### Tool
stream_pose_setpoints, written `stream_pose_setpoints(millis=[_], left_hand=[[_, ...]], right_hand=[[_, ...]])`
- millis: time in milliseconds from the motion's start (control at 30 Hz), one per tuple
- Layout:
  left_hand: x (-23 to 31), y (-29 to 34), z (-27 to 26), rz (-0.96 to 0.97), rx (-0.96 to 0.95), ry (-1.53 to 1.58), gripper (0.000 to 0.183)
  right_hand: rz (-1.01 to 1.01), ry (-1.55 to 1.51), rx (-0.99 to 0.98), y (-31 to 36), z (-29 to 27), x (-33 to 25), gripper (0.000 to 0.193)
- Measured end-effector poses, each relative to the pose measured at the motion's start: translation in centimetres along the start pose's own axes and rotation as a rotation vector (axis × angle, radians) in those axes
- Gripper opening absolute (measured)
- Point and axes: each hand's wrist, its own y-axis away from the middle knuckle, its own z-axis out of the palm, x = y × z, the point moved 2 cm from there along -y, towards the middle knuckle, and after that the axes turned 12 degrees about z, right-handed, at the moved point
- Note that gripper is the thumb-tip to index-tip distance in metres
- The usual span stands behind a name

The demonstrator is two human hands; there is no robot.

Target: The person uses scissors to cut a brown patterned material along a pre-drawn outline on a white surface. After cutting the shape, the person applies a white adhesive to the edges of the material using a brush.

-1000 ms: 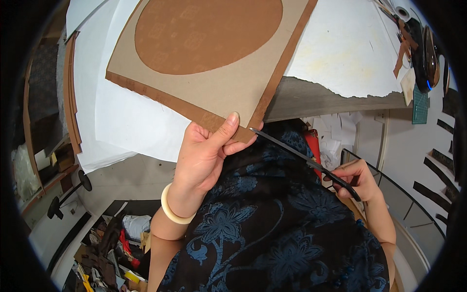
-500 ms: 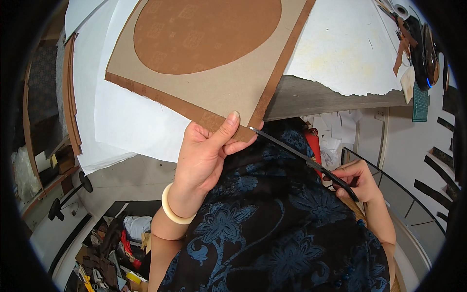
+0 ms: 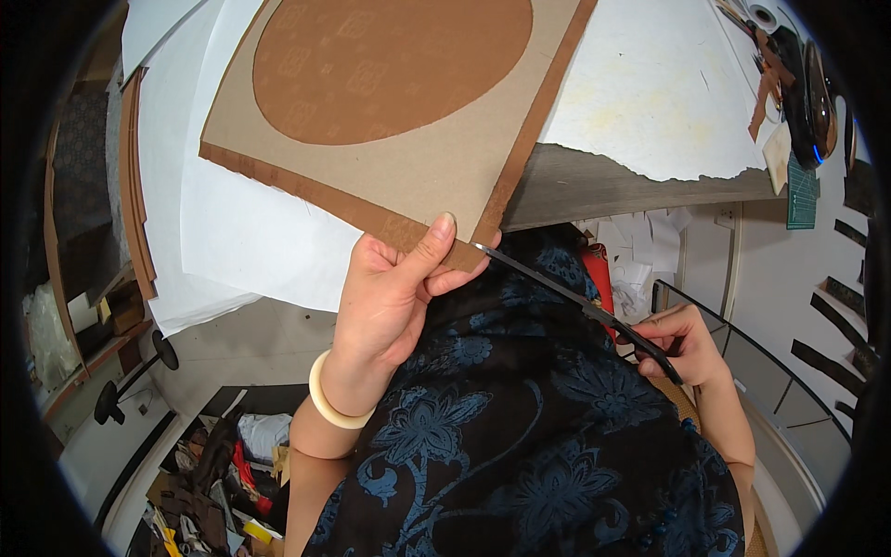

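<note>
My left hand [image 3: 390, 297] pinches the near corner of a beige cardboard panel [image 3: 390, 176], thumb on top and fingers beneath. Brown patterned covering is folded over the panel's edges as a border [image 3: 302, 187]. In its middle lies a large brown oval [image 3: 371, 70] with a faint pattern. My right hand [image 3: 682, 345] is closed round the black handle of long scissors [image 3: 566, 292]. Their blades slant up to the left, and the silver tip meets the brown border at the corner, beside my left fingers. Whether the blades are apart cannot be made out.
White sheets [image 3: 251, 246] lie under the panel on a grey table [image 3: 594, 186]. Brown strips [image 3: 133, 186] lie at the left. Tools and a black device [image 3: 815, 111] stand far right, near a green cutting mat [image 3: 802, 197]. Below left sits a bin of scraps [image 3: 209, 473].
The panel has shifted very slightly with my left hand at its corner. Both hands keep their grip, and the scissors tip stays at the same corner.
</note>
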Motion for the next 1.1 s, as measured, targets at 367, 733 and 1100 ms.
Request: stream_pose_setpoints(millis=[367,733,1100], left_hand=[[0.0,0.1,0.1,-0.004,0.012,0.003,0.041],[4.9,8.6,-6.9,0.331,0.436,-0.282,0.039],[8.1,1.6,-0.3,0.819,0.159,-1.287,0.016]], right_hand=[[-0.034,0.069,0.008,0.1,-0.5,0.7,0.052],[-0.258,-0.259,0.028,0.8,-2.6,0.2,0.068],[-0.187,-0.436,0.250,0.6,-4.9,-0.1,0.047]])
